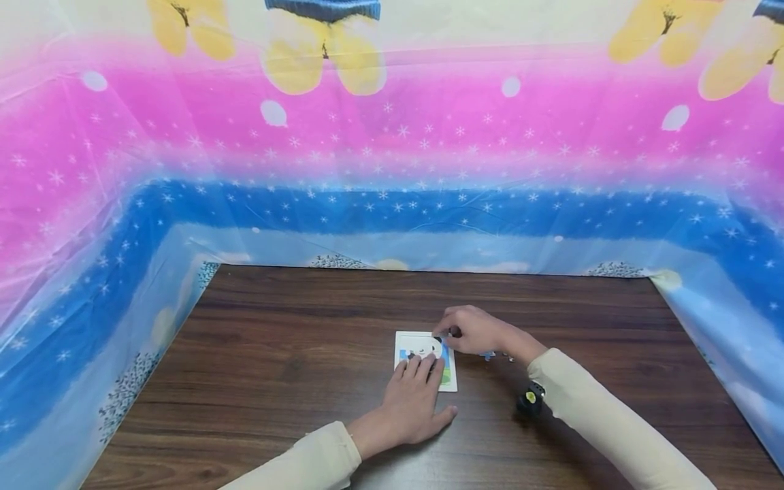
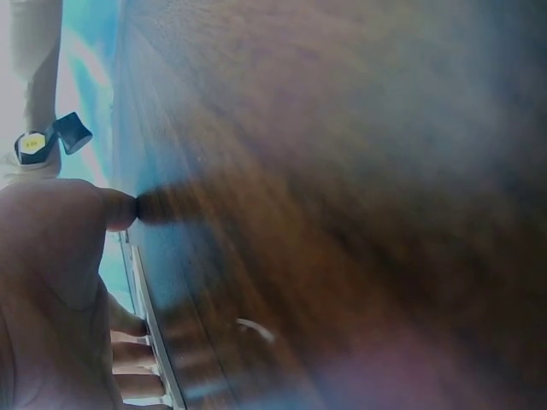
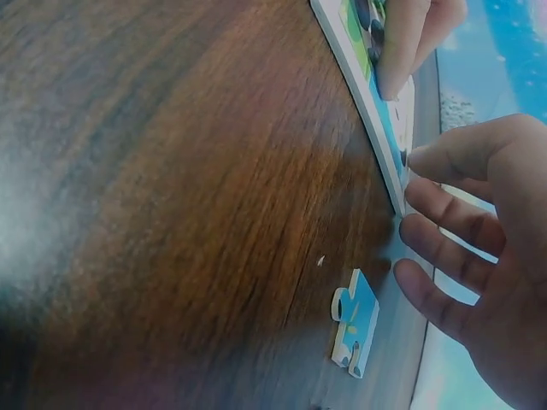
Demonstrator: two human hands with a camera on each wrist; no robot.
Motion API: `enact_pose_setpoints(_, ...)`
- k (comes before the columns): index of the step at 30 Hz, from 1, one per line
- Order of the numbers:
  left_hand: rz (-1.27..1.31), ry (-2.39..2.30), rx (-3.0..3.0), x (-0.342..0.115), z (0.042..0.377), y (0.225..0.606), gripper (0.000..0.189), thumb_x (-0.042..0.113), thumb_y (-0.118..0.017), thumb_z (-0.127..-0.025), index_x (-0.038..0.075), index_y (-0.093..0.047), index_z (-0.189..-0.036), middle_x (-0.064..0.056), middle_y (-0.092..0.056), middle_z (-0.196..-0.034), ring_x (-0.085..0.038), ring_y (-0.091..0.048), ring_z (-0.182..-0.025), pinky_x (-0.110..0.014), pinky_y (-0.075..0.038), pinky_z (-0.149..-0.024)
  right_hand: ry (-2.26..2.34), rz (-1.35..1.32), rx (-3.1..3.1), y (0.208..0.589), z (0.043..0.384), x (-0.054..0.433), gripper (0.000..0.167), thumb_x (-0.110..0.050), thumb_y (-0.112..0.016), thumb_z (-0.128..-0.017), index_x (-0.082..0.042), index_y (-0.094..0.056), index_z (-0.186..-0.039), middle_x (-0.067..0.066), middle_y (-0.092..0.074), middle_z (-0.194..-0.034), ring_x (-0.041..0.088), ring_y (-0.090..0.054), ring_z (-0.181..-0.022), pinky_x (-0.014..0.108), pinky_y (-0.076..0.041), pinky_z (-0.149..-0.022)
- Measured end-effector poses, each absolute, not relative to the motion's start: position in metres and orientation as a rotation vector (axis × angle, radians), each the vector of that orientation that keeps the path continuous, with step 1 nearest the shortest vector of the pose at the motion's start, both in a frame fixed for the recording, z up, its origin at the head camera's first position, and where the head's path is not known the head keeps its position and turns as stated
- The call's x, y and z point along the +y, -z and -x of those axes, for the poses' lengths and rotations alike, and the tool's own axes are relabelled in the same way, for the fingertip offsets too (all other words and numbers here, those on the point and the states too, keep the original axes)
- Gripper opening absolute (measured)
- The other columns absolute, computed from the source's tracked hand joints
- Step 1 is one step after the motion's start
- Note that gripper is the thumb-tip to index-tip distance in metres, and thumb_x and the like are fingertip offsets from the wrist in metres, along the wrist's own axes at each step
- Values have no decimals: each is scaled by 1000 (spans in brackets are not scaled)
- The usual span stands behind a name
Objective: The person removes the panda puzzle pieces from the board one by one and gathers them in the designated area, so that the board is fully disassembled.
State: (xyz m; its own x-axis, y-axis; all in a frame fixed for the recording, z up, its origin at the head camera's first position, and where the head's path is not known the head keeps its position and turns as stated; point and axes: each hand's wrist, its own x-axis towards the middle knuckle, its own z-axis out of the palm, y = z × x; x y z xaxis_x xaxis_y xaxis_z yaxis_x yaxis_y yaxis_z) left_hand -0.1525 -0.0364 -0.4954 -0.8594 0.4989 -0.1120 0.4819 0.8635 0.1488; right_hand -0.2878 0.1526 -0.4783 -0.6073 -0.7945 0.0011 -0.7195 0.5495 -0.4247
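Left hand (image 1: 416, 406) spread on panda puzzle (image 1: 422, 347), right hand (image 1: 473, 331) touching its corner, any pinch unclear

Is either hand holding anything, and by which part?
The left hand rests on the white-edged rectangular puzzle, gripping nothing. Whether the right hand, at the puzzle's corner, pinches anything cannot be told.

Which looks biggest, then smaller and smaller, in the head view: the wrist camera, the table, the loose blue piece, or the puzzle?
1. Table
2. Puzzle, partly covered by the left hand
3. Wrist camera
4. Loose blue piece
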Motion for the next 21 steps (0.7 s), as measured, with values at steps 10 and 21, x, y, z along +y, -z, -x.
enact_pose_setpoints(10, -763, -183, 2881, -37, 153, 493, 83, 64, -43, -100, 7, -32, -160, -13, -34, -163, -32, -33, -149, -51, -32, -119, 602, 1274, 2609, 481, 284, 152, 26, -9, -66, -95, -12, -77, -118, -4, -65, -94, 7, -53, -72, 25, -46, -62)
enact_pose_setpoints(21, -768, -184, 2893, -37, 153, 493, 82, 62, -45, -100, 7, -32, -160, -12, -35, -162, -30, -34, -148, -50, -33, -117, 366, 1324, 2649, 477, 283, 146, 30, -9, -63, -95, -20, -77, -119, -5, -55, -93, 6, -45, -71, 25, -42, -62)
